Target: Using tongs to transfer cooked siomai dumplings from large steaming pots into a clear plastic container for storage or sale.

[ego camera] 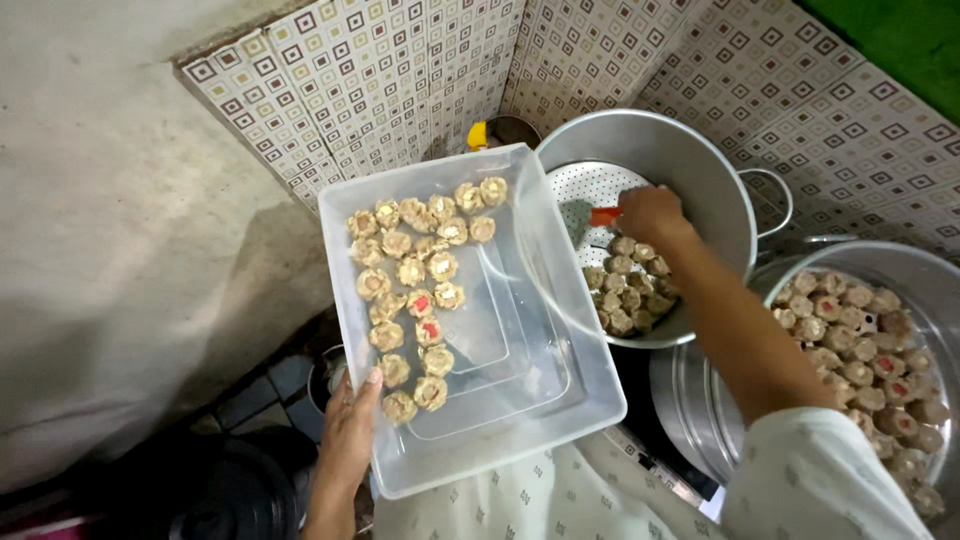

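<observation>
- A tiled wall [400, 80] with little squares runs from 11 to 2 o'clock.
- A plain grey wall [120, 230] fills 9 o'clock.
- A green patch [905, 40] sits at 1 o'clock.

Dumplings [415, 290] lie in the tilted plastic tub [560, 390], left of the steamer pot [690, 170]; a second, filled steamer tray [935, 290] sits right, perhaps lower

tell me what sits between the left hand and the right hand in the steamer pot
In the head view, the clear plastic tub of dumplings lies between left hand and right hand.
</observation>
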